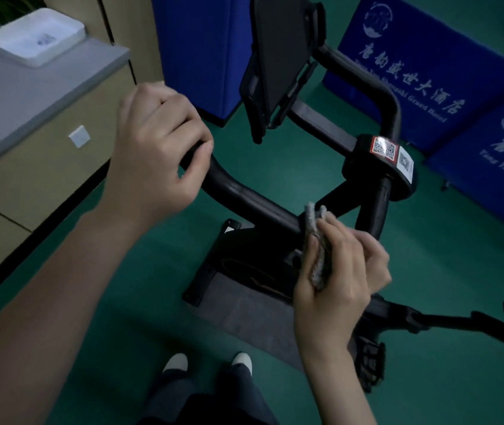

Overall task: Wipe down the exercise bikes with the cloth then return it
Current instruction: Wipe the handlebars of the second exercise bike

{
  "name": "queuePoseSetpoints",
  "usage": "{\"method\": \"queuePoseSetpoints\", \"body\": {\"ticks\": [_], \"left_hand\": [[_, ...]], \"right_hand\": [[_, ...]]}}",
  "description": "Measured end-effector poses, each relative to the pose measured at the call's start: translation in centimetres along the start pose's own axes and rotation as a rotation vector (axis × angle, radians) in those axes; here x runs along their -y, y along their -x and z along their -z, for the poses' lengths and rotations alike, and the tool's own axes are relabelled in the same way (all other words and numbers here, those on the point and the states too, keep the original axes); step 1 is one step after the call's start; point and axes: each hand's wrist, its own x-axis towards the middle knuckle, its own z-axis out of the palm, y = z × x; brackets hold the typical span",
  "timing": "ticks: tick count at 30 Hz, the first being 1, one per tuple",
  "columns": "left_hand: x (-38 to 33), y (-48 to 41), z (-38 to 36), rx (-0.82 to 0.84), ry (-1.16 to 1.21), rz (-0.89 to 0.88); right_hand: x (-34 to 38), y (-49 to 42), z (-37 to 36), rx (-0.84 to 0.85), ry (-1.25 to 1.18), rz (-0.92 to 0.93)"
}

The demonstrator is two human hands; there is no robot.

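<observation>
A black exercise bike (364,154) stands in front of me, seen from above, with its looped handlebar (244,194) across the middle of the view. My left hand (155,148) is closed around the left end of the handlebar. My right hand (342,271) holds a folded grey cloth (316,240) pressed against the handlebar near its joint with the stem. A black tablet holder (278,56) rises at the top. QR stickers (391,153) sit on the stem clamp.
A grey-topped beige cabinet (29,96) with a white tray (36,36) on it stands to the left. Blue banners (428,65) lean at the right and a blue panel (198,50) stands behind the bike. The floor is green, with a dark mat (244,314) under the bike. A pedal (370,363) juts out lower right.
</observation>
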Motion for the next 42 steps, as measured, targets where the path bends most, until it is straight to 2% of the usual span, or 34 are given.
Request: {"method": "queuePoseSetpoints", "body": {"ticks": [3,7,10,13,15,20,27,30,36,40,42], "left_hand": [[0.4,0.0,-0.1,-0.010,0.016,-0.038],[0.6,0.1,-0.3,-0.026,0.019,-0.059],[0.7,0.1,-0.3,-0.024,0.023,-0.081],[0.9,0.0,-0.2,-0.028,0.023,-0.100],[1.1,0.1,-0.1,-0.023,0.018,-0.110],[1.2,0.0,0.0,-0.009,0.005,-0.126],[1.3,0.1,-0.2,0.001,-0.003,-0.126],[1.2,0.1,-0.3,-0.003,-0.005,-0.120],[1.0,0.2,-0.5,-0.026,-0.006,-0.098],[1.0,0.2,-0.6,-0.048,0.001,-0.088],[1.0,0.2,-0.8,-0.058,-0.001,-0.081]], "right_hand": [[0.1,1.5,-0.7,-0.146,0.069,-0.098],[1.5,2.9,-1.6,-0.305,-0.022,-0.270],[4.1,3.3,-3.2,-0.441,-0.161,-0.506],[7.3,3.2,-4.8,-0.531,-0.436,-0.821],[8.8,3.8,-5.6,-0.537,-0.562,-0.977],[9.9,4.1,-6.9,-0.388,-0.896,-1.353],[11.0,1.8,-6.9,-0.277,-1.495,-1.304],[11.0,1.5,-6.8,-0.184,-1.631,-1.272],[10.0,1.3,-6.5,-0.091,-1.420,-1.231],[7.6,2.4,-4.6,-0.249,-1.291,-1.226],[7.2,2.5,-4.7,-0.253,-1.221,-1.217]]}}
